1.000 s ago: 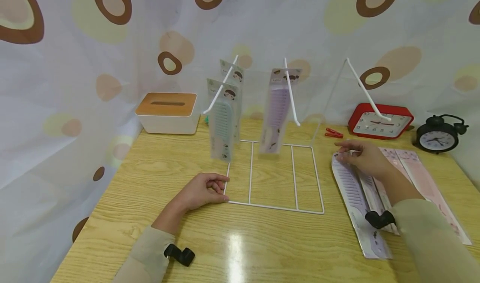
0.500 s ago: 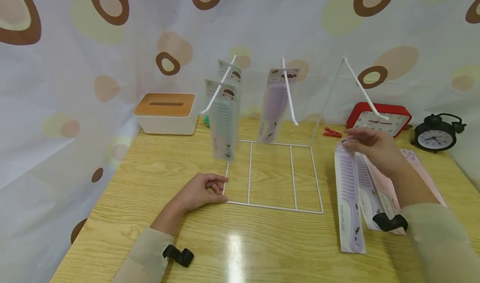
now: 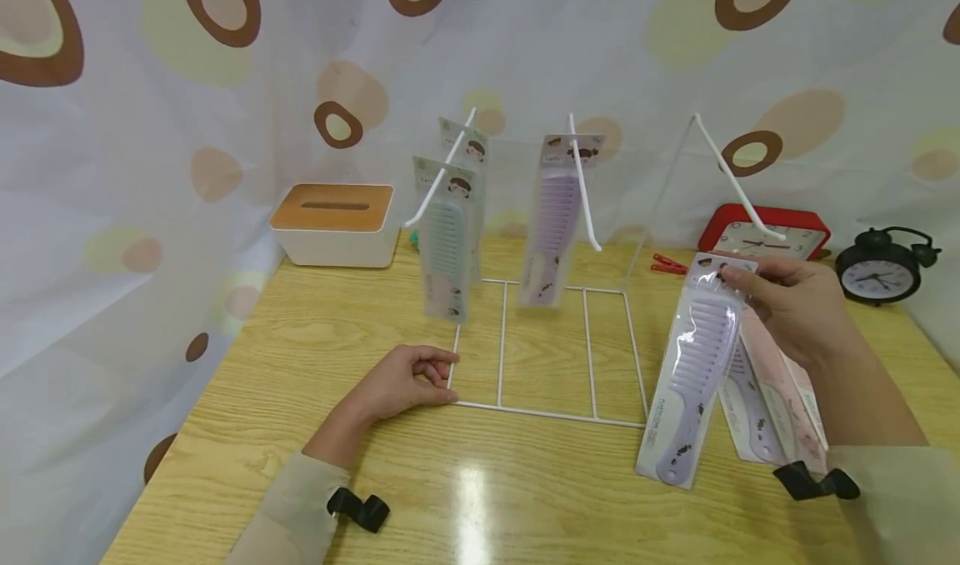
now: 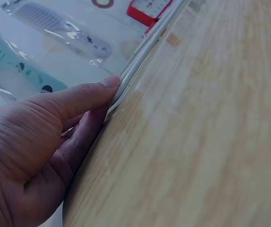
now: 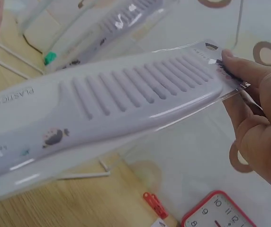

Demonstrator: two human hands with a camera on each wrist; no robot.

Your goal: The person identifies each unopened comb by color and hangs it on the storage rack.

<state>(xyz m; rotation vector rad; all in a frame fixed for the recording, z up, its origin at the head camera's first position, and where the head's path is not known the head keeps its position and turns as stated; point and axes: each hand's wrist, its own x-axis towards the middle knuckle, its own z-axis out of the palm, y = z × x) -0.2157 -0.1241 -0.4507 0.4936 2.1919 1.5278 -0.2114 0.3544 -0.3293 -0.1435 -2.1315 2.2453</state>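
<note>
My right hand [image 3: 806, 311] pinches the top corner of a packaged purple comb [image 3: 693, 373], which hangs tilted above the table, its handle toward me. In the right wrist view the thumb presses the card top of the packaged comb [image 5: 140, 94]. My left hand [image 3: 401, 382] grips the front left corner of the white wire rack's base [image 3: 547, 413]; the left wrist view shows thumb and fingers around the wire [image 4: 134, 68]. Packaged green combs [image 3: 444, 248] hang on the rack's left hook, and one packaged purple comb [image 3: 557, 215] on the middle hook. The right hook [image 3: 738, 186] bears nothing.
On the table's right lie another packaged purple comb [image 3: 750, 415] and packaged pink combs [image 3: 783, 390], partly behind my right arm. A red clock [image 3: 772, 230], black alarm clock [image 3: 877, 269], red clip [image 3: 667, 265] and tissue box [image 3: 335, 227] stand along the back.
My right hand has lifted the packaged purple comb from the pile of packages and turned its front toward me. The left hand keeps its grip on the rack.
</note>
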